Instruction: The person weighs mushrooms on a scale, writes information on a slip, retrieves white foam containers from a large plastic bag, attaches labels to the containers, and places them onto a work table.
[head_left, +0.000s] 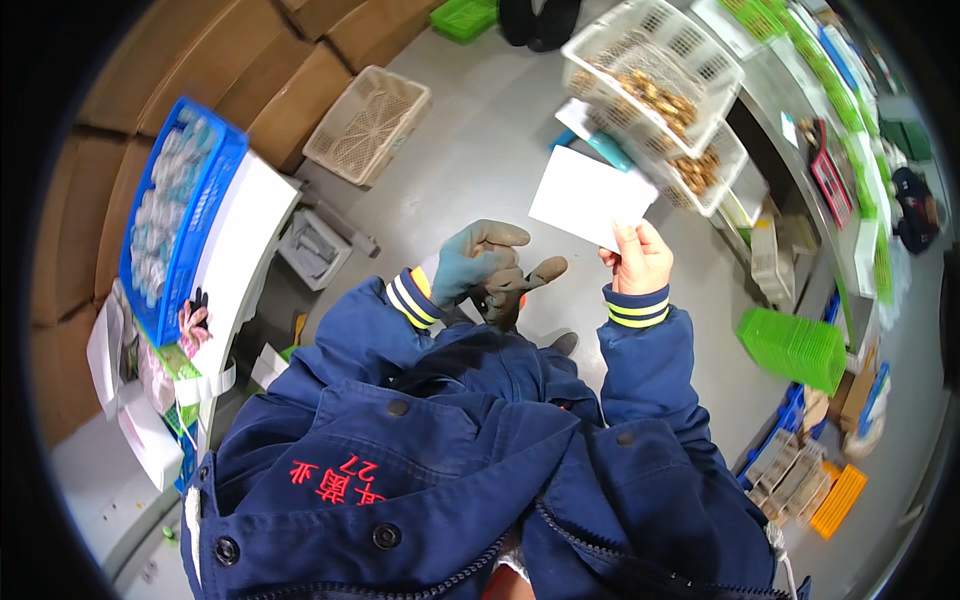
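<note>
My left hand (480, 262) wears a light-blue work glove with a brown-grey coated palm. Its fingers curl around what looks like a second, crumpled coated glove (499, 301), partly hidden by the hand. To the right, my bare right hand (641, 259) pinches the lower right corner of a blank white sheet or card (589, 196) between thumb and fingers. The two hands are apart, in front of my dark blue jacket (450, 457). Beyond the sheet stand white plastic baskets (652, 71) with golden-brown pieces in them, one above another.
On a white table at left stands a blue crate (184, 225) of wrapped rolls, beside stacked cardboard boxes (202, 75). A beige basket (367, 124) sits on the floor. At right are nested green baskets (791, 349), an orange basket (838, 501) and a long bench (817, 202).
</note>
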